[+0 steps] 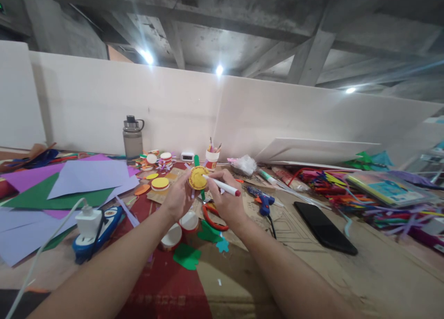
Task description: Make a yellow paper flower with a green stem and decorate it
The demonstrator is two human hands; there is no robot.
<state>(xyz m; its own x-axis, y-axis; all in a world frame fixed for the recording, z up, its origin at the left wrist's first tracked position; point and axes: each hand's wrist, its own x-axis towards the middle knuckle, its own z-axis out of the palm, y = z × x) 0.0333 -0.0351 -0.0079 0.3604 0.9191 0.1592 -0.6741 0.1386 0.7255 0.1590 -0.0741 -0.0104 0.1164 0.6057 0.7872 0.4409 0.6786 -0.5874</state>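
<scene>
My left hand [178,196] is closed round a small round piece with a yellow face [198,177], held up over the middle of the table. In my right hand [225,194] is a white marker [225,187] with a red end, its tip at the right edge of the yellow face. Dark marks show on that face. Below my hands lie scissors with red handles [214,218], green paper shapes [187,256] and white-topped round pieces [171,236]. A yellow-topped round piece [160,184] sits left of my left hand.
Coloured paper sheets [88,179], a blue power strip [97,233] and a bottle [132,138] are on the left. To the right are a blue glue gun [264,202], a black phone [324,226] and a plastic case [390,188] among coloured strips. A cup of tools [212,159] stands behind.
</scene>
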